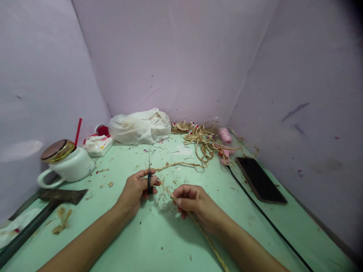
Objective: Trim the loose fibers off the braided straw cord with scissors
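Note:
My left hand [138,187] is closed around small black-handled scissors [149,183], their thin blades pointing away from me. A braided straw-coloured cord [205,236] passes between the fingers of my right hand [190,200], which pinches it, and trails down to the near edge of the view. Between the two hands the cord runs up to the left fingertips, where it meets a stretch leading off across the table to a tangled heap of cord [202,141]. Whether the left fingers also grip the cord is hard to tell.
A white mug [72,166] with a gold-lidded jar [58,151] on it stands left, near a hammer-like tool [62,195]. Behind are a white plastic bag [141,126] and a small box [99,145]. At right lie a glue gun [226,153], its black cable [255,209] and a phone [261,179].

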`<state>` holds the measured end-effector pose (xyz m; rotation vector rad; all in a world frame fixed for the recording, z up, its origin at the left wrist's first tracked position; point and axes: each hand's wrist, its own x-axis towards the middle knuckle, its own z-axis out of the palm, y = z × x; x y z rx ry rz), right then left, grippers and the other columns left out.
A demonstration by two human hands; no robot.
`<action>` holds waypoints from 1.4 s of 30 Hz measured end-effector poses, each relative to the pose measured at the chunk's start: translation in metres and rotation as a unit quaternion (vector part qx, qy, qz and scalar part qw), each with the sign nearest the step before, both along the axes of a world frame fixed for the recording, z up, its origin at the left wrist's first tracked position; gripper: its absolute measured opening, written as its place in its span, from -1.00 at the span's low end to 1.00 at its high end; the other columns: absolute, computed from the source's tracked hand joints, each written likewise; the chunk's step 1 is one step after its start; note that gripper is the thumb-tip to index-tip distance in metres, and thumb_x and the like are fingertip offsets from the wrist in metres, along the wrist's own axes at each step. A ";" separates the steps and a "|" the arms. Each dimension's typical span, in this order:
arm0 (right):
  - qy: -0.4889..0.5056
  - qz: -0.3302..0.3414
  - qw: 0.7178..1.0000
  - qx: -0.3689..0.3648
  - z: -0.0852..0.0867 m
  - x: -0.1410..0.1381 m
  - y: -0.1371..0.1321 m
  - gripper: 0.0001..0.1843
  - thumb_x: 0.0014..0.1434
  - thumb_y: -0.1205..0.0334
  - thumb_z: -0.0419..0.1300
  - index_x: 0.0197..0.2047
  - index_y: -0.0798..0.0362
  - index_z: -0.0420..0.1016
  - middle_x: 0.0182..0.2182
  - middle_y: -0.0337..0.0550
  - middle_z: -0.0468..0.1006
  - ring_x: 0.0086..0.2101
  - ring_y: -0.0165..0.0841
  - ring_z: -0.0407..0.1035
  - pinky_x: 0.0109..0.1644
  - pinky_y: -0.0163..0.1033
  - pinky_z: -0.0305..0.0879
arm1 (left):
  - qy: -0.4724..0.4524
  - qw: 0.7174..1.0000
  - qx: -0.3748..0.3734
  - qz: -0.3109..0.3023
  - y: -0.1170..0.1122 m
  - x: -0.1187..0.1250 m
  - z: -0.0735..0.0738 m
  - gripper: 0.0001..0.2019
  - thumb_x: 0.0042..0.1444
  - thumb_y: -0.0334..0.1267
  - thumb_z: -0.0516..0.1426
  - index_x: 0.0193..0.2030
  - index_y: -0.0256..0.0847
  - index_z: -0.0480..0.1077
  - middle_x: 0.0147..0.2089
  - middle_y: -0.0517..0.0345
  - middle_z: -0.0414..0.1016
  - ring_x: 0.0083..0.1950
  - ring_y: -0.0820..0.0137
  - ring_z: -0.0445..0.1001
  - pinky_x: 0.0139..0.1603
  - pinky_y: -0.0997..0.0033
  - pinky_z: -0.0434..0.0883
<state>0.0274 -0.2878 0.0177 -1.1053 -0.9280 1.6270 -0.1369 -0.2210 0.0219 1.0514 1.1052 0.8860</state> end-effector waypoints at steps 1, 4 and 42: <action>-0.014 0.020 1.000 0.002 -0.001 -0.002 -0.001 -0.82 -0.26 0.26 0.26 -0.50 0.12 0.42 -0.67 -0.32 0.34 -0.64 -0.52 0.20 -0.58 -0.37 0.18 | -0.012 1.000 -0.008 0.009 0.000 0.000 -0.001 -0.61 -0.21 -0.22 0.22 -0.20 -0.27 0.26 -0.51 0.19 0.39 -0.59 0.52 0.34 -0.68 0.63 0.03; -0.045 0.046 0.998 0.002 -0.005 -0.004 -0.002 -0.82 -0.25 0.23 0.26 -0.51 0.12 0.41 -0.67 -0.33 0.33 -0.64 -0.52 0.19 -0.56 -0.36 0.19 | -0.035 0.999 -0.009 0.019 0.002 0.000 -0.003 -0.60 -0.25 -0.29 0.23 -0.20 -0.26 0.26 -0.57 0.29 0.34 -0.60 0.56 0.31 -0.67 0.65 0.05; 0.011 -0.145 0.989 0.012 -0.013 0.001 0.009 -0.78 -0.21 0.20 0.31 -0.49 0.18 0.48 -0.68 -0.31 0.33 -0.68 -0.57 0.10 -0.63 -0.40 -0.02 | 0.170 0.953 0.232 -0.099 0.000 0.001 0.002 -0.69 -0.08 -0.18 0.08 -0.17 -0.25 0.25 -0.53 0.25 0.33 -0.53 0.48 0.31 -0.55 0.52 0.20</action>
